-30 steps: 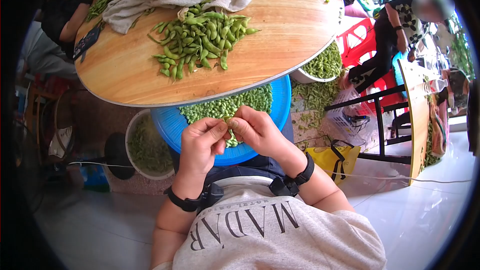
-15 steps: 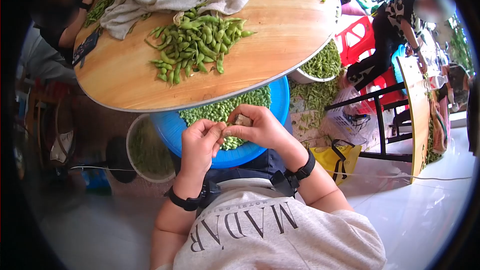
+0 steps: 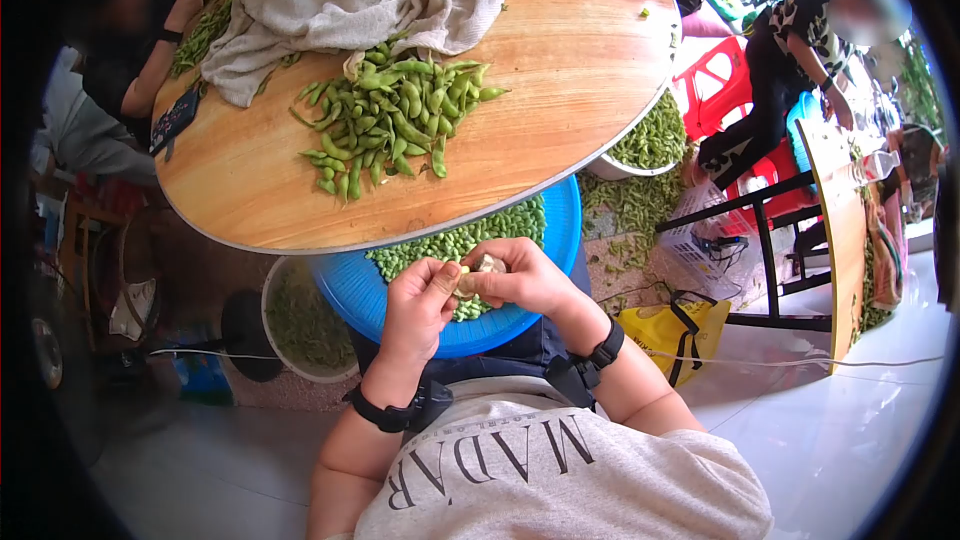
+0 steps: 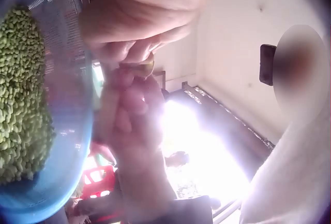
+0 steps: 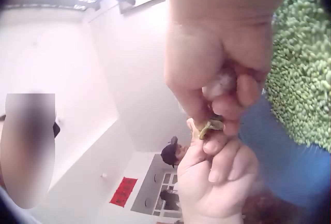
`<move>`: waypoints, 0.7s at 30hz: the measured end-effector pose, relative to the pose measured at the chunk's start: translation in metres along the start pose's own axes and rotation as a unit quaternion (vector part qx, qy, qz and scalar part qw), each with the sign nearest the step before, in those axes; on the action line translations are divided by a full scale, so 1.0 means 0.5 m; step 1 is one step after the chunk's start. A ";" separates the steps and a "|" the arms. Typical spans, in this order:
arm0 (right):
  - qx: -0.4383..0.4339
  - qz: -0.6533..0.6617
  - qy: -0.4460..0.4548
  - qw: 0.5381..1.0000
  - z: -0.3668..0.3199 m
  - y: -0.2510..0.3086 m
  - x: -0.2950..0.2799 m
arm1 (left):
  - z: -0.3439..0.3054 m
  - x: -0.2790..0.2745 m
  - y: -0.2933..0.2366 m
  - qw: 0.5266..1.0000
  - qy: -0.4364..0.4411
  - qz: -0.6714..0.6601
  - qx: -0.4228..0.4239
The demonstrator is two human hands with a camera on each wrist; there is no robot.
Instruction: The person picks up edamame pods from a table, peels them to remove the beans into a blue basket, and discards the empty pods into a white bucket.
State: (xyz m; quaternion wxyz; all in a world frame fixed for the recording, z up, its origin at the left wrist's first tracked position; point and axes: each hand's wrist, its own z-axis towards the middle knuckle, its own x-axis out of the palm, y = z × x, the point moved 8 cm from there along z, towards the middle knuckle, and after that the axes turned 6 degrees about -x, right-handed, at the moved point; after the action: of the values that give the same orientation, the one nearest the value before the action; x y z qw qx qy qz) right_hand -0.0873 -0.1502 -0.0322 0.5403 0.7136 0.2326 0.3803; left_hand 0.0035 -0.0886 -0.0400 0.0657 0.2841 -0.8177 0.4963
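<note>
Both hands meet over a blue basin (image 3: 345,305) of shelled green soybeans (image 3: 440,245). The left hand (image 3: 415,308) pinches one end of a small green soybean pod (image 5: 211,127) between thumb and fingers. From the other side, the right hand (image 3: 530,282) pinches the same pod with its fingertips. In the left wrist view the pod (image 4: 148,67) shows only partly between the fingers. A greyish-white lump (image 5: 221,84) sits among the right hand's curled fingers; I cannot tell what it is.
A wooden table (image 3: 570,90) stands just beyond the basin, bearing a heap of soybean pods (image 3: 390,120) and a crumpled cloth (image 3: 360,0). Tubs of pods (image 3: 648,135) and greens (image 3: 305,325) flank it. A yellow bag (image 3: 690,330) lies right; other people sit around.
The right hand has turned, bringing the greyish-white lump into sight, while both hands stay together at the fingertips. The head view has shifted, so the table sits lower. At right, a person's arm has lowered.
</note>
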 end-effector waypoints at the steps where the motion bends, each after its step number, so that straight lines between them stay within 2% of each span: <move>1: 0.018 0.054 -0.007 0.998 0.000 -0.019 -0.005 | 0.001 0.004 0.000 1.000 0.007 0.003 0.004; 3: 0.051 0.163 -0.022 0.985 0.001 -0.053 -0.014 | 0.005 0.002 0.008 1.000 0.003 0.006 0.001; 4: 0.049 0.122 -0.027 0.991 0.001 -0.049 -0.019 | 0.011 -0.002 0.014 1.000 -0.003 0.024 0.010; 7: 0.010 -0.141 -0.098 0.985 0.011 -0.036 -0.068 | 0.016 -0.026 0.018 0.996 -0.042 0.068 0.031; 8: -0.133 -0.355 -0.100 0.920 0.008 0.027 -0.066 | 0.015 -0.041 0.013 0.994 -0.049 0.084 0.041; 11: -0.171 -0.538 -0.017 0.825 0.007 0.054 -0.061 | 0.005 -0.097 -0.008 0.986 -0.086 0.128 0.056; 12: -0.112 -0.569 0.028 0.814 0.014 0.071 -0.066 | 0.000 -0.120 -0.016 0.987 -0.098 0.117 0.055; 13: -0.135 -0.534 -0.005 0.835 0.016 0.124 -0.069 | -0.008 -0.144 -0.023 0.987 -0.113 0.104 0.053; 14: -0.115 -0.493 -0.050 0.861 0.021 0.183 -0.075 | -0.017 -0.165 -0.032 0.985 -0.128 0.104 0.055; 15: -0.229 -0.443 -0.097 0.861 0.033 0.235 -0.080 | -0.025 -0.185 -0.041 0.983 -0.142 0.105 0.059; 16: -0.233 -0.469 -0.150 0.838 0.058 0.257 -0.104 | -0.034 -0.202 -0.050 0.981 -0.153 0.096 0.068; 17: -0.253 -0.528 -0.174 0.791 0.090 0.278 -0.121 | -0.044 -0.224 -0.057 0.977 -0.179 0.101 0.064; 18: -0.233 -0.554 -0.196 0.775 0.124 0.284 -0.140 | -0.053 -0.250 -0.068 0.972 -0.196 0.106 0.079; 20: -0.258 -0.612 -0.169 0.728 0.186 0.270 -0.161 | -0.084 -0.315 -0.085 0.947 -0.267 0.148 0.102; 21: -0.230 -0.615 -0.157 0.738 0.191 0.256 -0.162 | -0.099 -0.347 -0.099 0.924 -0.313 0.186 0.118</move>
State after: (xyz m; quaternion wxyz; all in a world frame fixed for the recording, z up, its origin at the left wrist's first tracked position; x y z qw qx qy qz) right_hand -0.0702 -0.3065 0.0534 0.8332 0.3188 0.4382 -0.1098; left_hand 0.1651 0.0058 -0.0445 -0.3208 0.2737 -0.7701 0.4786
